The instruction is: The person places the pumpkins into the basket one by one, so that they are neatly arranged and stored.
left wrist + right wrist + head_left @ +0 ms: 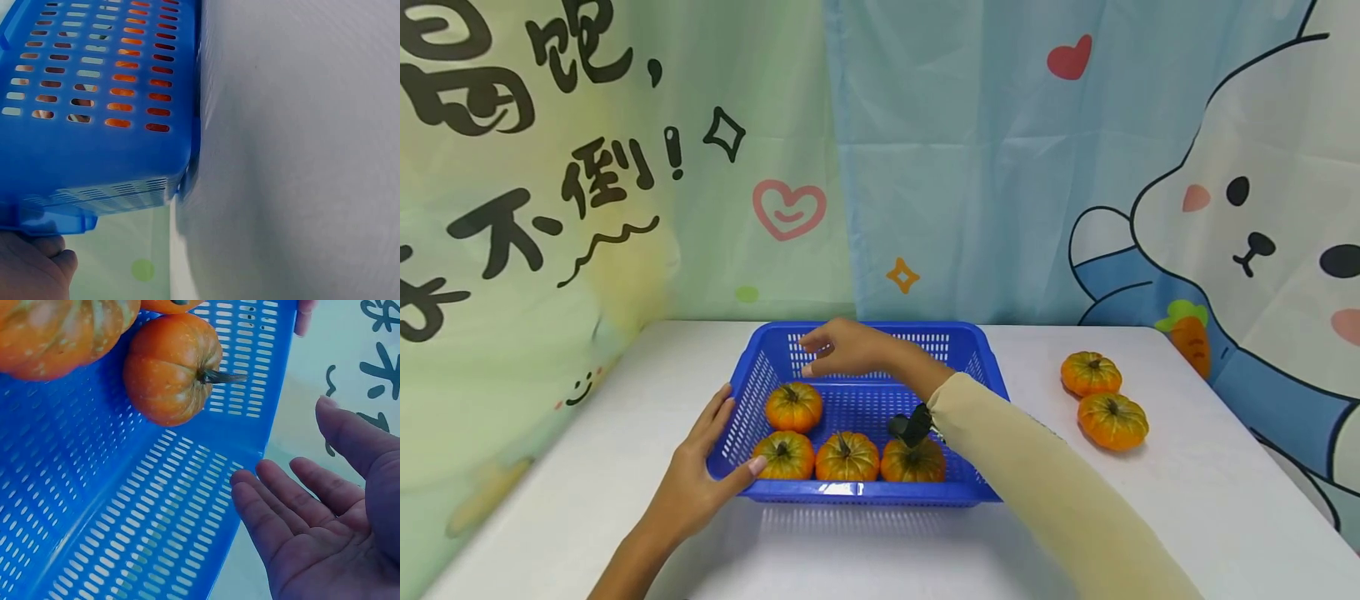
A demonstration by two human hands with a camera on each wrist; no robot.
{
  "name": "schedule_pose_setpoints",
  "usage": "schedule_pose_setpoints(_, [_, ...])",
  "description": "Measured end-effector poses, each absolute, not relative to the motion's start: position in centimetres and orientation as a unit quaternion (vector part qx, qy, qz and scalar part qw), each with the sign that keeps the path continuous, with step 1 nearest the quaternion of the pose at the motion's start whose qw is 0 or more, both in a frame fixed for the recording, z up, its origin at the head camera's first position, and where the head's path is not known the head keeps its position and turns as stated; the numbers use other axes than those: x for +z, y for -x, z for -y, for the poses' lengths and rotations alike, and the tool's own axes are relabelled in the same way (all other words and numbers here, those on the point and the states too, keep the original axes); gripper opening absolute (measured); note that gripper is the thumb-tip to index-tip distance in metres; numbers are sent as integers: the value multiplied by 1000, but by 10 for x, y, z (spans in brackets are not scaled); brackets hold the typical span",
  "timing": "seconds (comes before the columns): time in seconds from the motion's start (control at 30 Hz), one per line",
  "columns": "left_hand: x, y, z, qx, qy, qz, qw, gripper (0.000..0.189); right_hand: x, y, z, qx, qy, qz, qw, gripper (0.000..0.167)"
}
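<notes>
A blue plastic basket (850, 493) with slotted walls stands on the white table. Several small orange pumpkins lie in it: three along the front wall, such as the middle one (847, 457), and one pumpkin (793, 407) behind them at the left. My left hand (688, 483) holds the basket's front left corner, thumb over the rim and fingers along the left side. Above the back left part of the basket is my right hand (850, 347), holding nothing. In the right wrist view its fingers (300, 500) are loosely extended beside a pumpkin (172, 369).
Two more pumpkins, a rear one (1091, 373) and a nearer one (1113, 421), sit on the table (1195, 483) right of the basket. A printed curtain (955, 192) hangs behind the table. A dark wrist camera (910, 425) partly covers the front right pumpkin.
</notes>
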State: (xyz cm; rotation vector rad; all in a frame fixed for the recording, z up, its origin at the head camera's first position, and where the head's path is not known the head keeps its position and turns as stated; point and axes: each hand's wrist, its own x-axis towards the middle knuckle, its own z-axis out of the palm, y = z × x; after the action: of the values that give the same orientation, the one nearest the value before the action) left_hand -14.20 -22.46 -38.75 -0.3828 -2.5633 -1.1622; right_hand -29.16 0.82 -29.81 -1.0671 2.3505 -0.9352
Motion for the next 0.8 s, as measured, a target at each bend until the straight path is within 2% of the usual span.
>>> schedule_pose_setpoints(0.3, [-386,140,224,-400,134,894,155,84,-296,283,-35,-369,363,-829,213,54])
schedule_pose_setpoints(0.8, [-384,139,223,-403,135,892,155,83,-272,272,-82,-400,368,-819,183,49])
